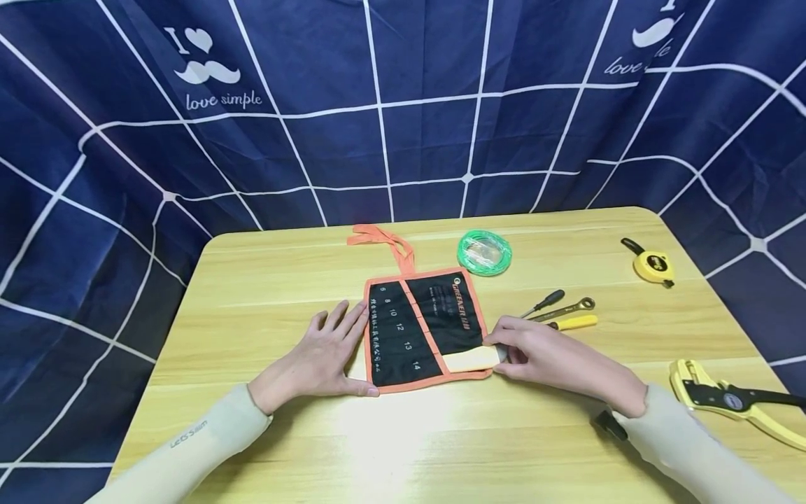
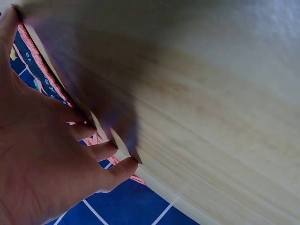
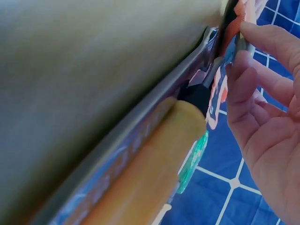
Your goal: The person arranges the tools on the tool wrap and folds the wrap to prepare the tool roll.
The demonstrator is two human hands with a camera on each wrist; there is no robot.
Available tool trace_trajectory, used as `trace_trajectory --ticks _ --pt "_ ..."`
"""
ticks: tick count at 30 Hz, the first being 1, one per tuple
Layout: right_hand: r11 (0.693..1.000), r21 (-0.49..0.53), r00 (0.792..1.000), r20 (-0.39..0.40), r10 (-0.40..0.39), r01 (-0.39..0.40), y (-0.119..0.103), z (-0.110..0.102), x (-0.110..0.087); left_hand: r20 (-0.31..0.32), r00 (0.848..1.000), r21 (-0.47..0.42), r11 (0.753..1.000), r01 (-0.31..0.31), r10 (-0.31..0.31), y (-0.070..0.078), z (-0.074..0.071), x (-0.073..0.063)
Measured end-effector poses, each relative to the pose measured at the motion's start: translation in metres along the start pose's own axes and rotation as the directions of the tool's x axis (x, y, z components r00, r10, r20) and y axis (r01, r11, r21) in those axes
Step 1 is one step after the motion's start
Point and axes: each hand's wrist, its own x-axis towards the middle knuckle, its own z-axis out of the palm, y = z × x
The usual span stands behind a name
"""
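A black tool pouch (image 1: pixel 403 336) with orange edging, numbered pockets and an orange tie strap lies flat on the table. My left hand (image 1: pixel 327 353) rests on its left edge, fingers spread and thumb at the bottom corner; the left wrist view also shows this hand (image 2: pixel 51 154). At the pouch's lower right corner my right hand (image 1: pixel 535 350) pinches the end of a grey metal-looking piece (image 3: pixel 241 44) between thumb and fingers. A bright pale strip (image 1: pixel 471 359) runs across the pouch from that end. I cannot tell what kind of tool the piece is.
Beyond the right hand lie a dark-handled screwdriver (image 1: pixel 548 301), a ratchet wrench (image 1: pixel 569 308) and a yellow-handled tool (image 1: pixel 576 322). A green wire coil (image 1: pixel 466 262) sits behind the pouch. Farther right are a tape measure (image 1: pixel 655 267) and yellow-and-black wire strippers (image 1: pixel 699 395).
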Motion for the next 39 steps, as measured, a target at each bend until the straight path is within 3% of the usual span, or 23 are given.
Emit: trace_trajectory --ticks 7,19,39 --pt "1.000 0.010 0.999 0.033 -0.027 0.027 -0.002 0.001 0.006 -0.002 1.000 -0.008 1.000 0.007 -0.007 0.000 0.001 0.000" --pt "0.999 0.033 0.996 0.092 0.006 -0.009 -0.011 0.011 0.023 -0.008 1.000 -0.010 1.000 -0.004 0.004 -0.002 0.002 -0.001" --pt "0.989 0.096 0.993 0.027 0.114 -0.116 -0.032 0.031 0.034 -0.003 1.000 -0.034 0.999 0.006 -0.006 -0.001 0.002 -0.002"
